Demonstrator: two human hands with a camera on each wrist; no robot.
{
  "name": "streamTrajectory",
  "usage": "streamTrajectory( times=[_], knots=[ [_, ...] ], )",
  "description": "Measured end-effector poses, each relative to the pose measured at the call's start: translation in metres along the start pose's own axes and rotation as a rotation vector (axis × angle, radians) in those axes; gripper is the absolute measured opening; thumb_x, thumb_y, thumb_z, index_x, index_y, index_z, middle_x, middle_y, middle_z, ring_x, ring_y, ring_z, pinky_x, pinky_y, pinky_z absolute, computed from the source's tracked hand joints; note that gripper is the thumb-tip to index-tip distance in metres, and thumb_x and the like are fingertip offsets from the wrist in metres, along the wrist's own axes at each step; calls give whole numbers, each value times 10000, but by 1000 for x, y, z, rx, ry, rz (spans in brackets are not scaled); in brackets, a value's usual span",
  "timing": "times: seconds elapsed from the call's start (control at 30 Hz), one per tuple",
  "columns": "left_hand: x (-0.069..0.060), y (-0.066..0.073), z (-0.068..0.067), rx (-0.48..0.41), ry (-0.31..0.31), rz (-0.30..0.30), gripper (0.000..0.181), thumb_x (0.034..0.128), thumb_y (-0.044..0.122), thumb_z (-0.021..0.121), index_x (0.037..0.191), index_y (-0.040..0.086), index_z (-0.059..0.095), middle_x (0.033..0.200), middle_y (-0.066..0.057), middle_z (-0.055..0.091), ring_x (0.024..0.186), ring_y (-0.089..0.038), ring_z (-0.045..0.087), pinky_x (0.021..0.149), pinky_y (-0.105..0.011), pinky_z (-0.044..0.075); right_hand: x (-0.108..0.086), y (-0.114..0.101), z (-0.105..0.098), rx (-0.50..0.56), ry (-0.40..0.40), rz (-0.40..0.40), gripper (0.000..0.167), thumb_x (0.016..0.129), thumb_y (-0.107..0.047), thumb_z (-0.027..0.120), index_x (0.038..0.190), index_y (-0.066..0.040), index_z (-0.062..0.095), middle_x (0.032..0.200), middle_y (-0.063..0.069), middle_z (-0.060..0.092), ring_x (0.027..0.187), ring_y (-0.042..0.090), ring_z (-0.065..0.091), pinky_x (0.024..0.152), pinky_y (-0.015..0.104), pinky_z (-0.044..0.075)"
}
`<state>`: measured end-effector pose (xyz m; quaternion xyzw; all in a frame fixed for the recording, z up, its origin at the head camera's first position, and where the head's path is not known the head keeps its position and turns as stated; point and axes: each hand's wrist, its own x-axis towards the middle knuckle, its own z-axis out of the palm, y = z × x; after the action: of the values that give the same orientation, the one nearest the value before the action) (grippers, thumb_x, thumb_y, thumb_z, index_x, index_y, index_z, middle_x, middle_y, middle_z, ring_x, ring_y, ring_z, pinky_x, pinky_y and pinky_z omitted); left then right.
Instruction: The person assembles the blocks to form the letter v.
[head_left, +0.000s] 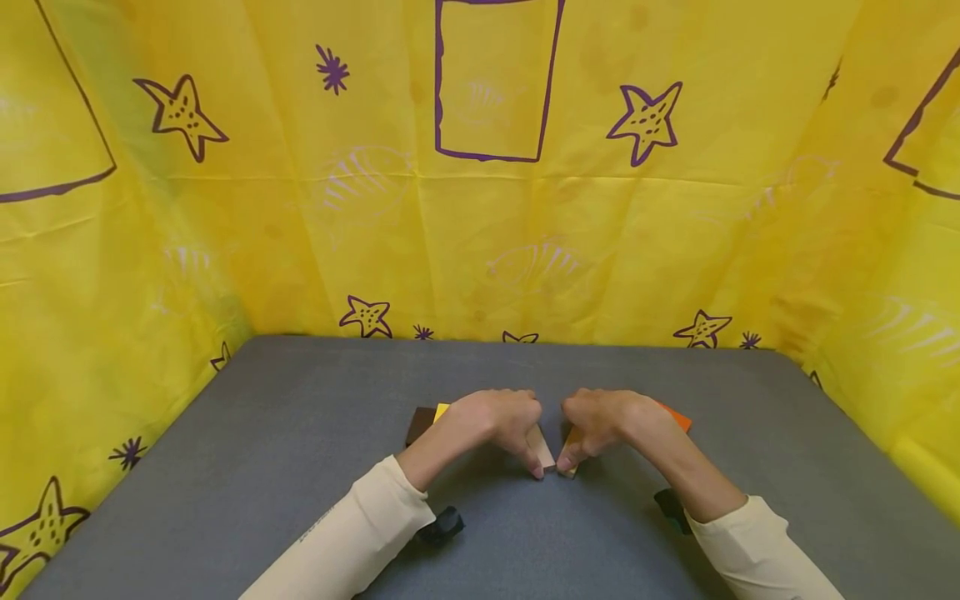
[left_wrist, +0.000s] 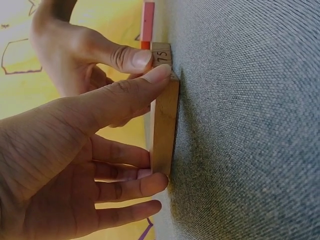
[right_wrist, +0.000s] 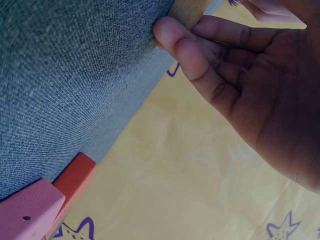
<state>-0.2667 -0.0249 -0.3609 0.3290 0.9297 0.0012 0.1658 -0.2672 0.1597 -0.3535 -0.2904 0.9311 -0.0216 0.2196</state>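
Near the middle of the table, my left hand (head_left: 504,421) grips a pale wooden block (head_left: 539,447) between thumb and fingers. The left wrist view shows that block (left_wrist: 165,125) lying along the grey surface, thumb at one end and fingertips at the other. Beside it, my right hand (head_left: 600,423) pinches a second wooden block (head_left: 573,442), whose end (left_wrist: 161,54) bears dark digits that look like 75. The near ends of the two blocks are close together, angled to each other. In the right wrist view the right fingers mostly cover their block (right_wrist: 189,11).
A dark brown block (head_left: 420,425) and a yellow block (head_left: 441,410) lie behind the left wrist. Past the right wrist are an orange block (head_left: 677,416) and a pink block (right_wrist: 32,210). Yellow patterned cloth (head_left: 480,250) surrounds the grey table (head_left: 322,375).
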Motion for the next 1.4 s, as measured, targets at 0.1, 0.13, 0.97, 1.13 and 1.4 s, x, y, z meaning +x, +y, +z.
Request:
streamTrajectory(
  times=[0.1, 0.13, 0.97, 1.13, 1.4],
  knots=[
    [0, 1, 0, -5, -1, -3, 558, 793, 570, 867, 1092, 128, 705, 1057, 3, 623, 844, -152, 591, 757, -312, 511, -1, 0, 1, -5, 2, 4, 402, 830, -457, 868, 799, -142, 621, 698, -62, 474, 642, 126, 441, 589, 287, 351],
    [0, 1, 0, -6, -2, -3, 565, 791, 569, 869, 1104, 126, 709, 1068, -2, 628, 847, -154, 593, 761, -313, 516, -1, 0, 1, -7, 2, 4, 402, 830, -456, 868, 796, -140, 623, 695, -61, 472, 641, 126, 439, 589, 286, 351],
    [0, -1, 2, -1, -7, -1, 593, 790, 577, 866, 1128, 118, 701, 1042, 4, 612, 851, -149, 585, 756, -299, 506, 0, 0, 0, 17, -15, -2, 384, 834, -444, 867, 796, -134, 645, 707, -64, 467, 663, 133, 444, 622, 297, 371],
    [-1, 0, 2, 6, -5, -5, 596, 791, 578, 864, 1138, 120, 704, 1047, 6, 616, 854, -148, 587, 760, -303, 511, 0, -1, 0, 3, -13, 3, 392, 833, -453, 866, 794, -131, 644, 713, -60, 472, 670, 140, 449, 634, 307, 382],
    [0, 3, 2, 40, 6, -8, 603, 783, 585, 867, 1146, 129, 717, 1110, -11, 659, 864, -147, 595, 801, -335, 540, 0, -3, 1, 29, -14, 9, 347, 835, -393, 875, 712, -159, 651, 669, -73, 470, 632, 115, 419, 597, 271, 355]
  ],
)
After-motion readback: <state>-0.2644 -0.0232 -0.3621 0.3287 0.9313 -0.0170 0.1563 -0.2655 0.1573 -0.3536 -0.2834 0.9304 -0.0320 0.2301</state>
